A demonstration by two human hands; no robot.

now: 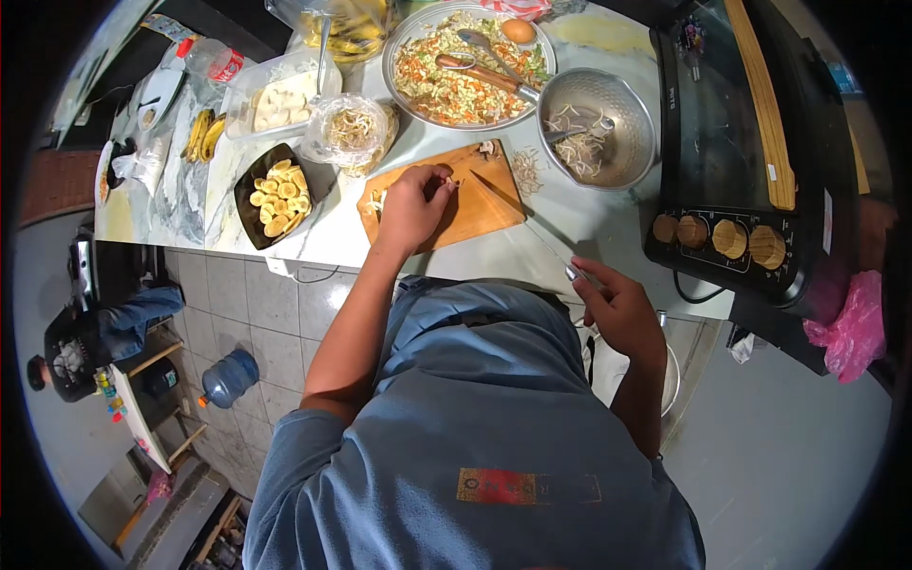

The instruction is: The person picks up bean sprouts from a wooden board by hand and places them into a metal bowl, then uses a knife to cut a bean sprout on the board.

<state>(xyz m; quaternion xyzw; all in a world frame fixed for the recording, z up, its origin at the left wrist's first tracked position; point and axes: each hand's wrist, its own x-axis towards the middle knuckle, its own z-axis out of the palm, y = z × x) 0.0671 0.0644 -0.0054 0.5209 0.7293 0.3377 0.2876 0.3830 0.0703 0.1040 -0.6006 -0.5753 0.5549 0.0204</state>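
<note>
My left hand (413, 204) is over the wooden cutting board (459, 220), thumb and fingers pinched on a small food piece that is mostly hidden. My right hand (619, 302) holds a knife (546, 245) by its handle near the counter's front edge, its thin blade pointing up and left toward the board. A small brown-and-white food piece (487, 148) lies at the board's far edge. Pale cut bits (376, 202) show beside my left wrist. Loose bean sprouts (528, 171) are scattered right of the board.
Behind the board are a platter of shredded vegetables (404, 59), a metal bowl (632, 138) with sprouts and a bag of sprouts (344, 128). Left stands a black bowl (249, 214) of yellow slices. A black oven (712, 123) borders the right. A person (81, 347) is far left.
</note>
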